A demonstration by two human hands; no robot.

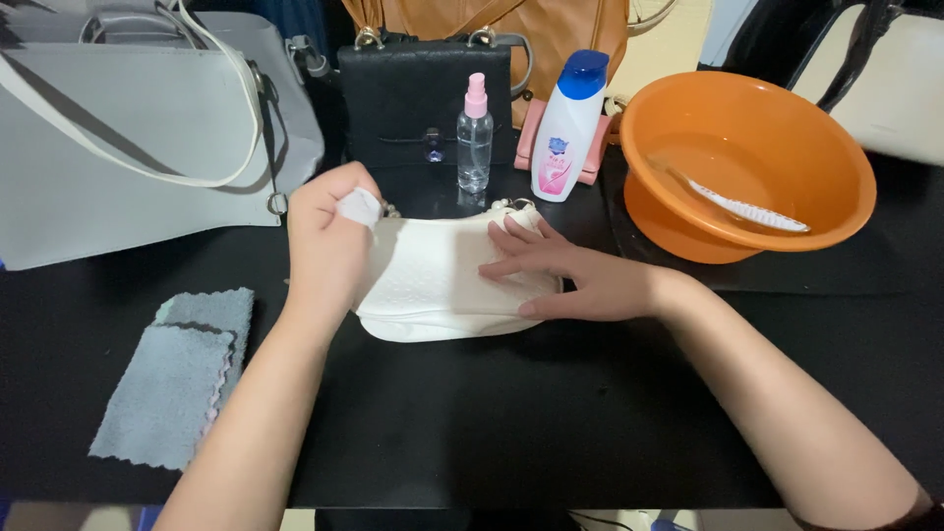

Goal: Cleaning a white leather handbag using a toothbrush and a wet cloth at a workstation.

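A small white textured handbag (433, 285) lies flat on the black table (511, 423) in front of me. My left hand (329, 246) is closed around a small white pad (360, 206) and presses it against the bag's upper left corner. My right hand (570, 275) lies flat with fingers spread on the bag's right side, holding it down. A bit of the bag's beaded strap (506, 205) shows at its top edge.
A folded grey cloth (177, 379) lies at the left. Behind stand a large grey tote (128, 128), a black handbag (423, 93), a tan bag, a clear spray bottle with a pink top (474, 138) and a white bottle with a blue cap (565, 128). An orange basin (747, 162) with water and a white brush (747, 208) sits at right.
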